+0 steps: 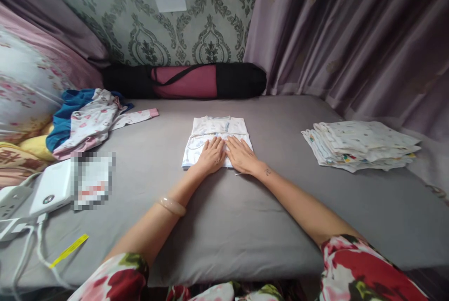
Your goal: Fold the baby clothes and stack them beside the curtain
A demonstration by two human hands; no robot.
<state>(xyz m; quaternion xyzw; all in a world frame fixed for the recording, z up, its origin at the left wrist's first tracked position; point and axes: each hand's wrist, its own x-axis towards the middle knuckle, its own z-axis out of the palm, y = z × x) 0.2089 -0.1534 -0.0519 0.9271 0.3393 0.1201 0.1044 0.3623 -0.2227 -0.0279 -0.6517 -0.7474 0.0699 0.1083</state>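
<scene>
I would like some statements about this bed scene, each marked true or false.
1. Both hands, left hand and right hand, lie flat on the folded white garment. True.
2. The stack of folded cloths lies left of the hands. False: it lies to the right.
3. A bangle is on the left wrist. True.
4. The rolled black-and-pink bag lies on the garment. False: it lies against the wall, apart.

two hands [211,155], one folded garment [216,128], one cloth stack [361,144], one clothes pile [87,118], one bag [185,80], one bangle [171,206], one yellow tag [68,250]
</scene>
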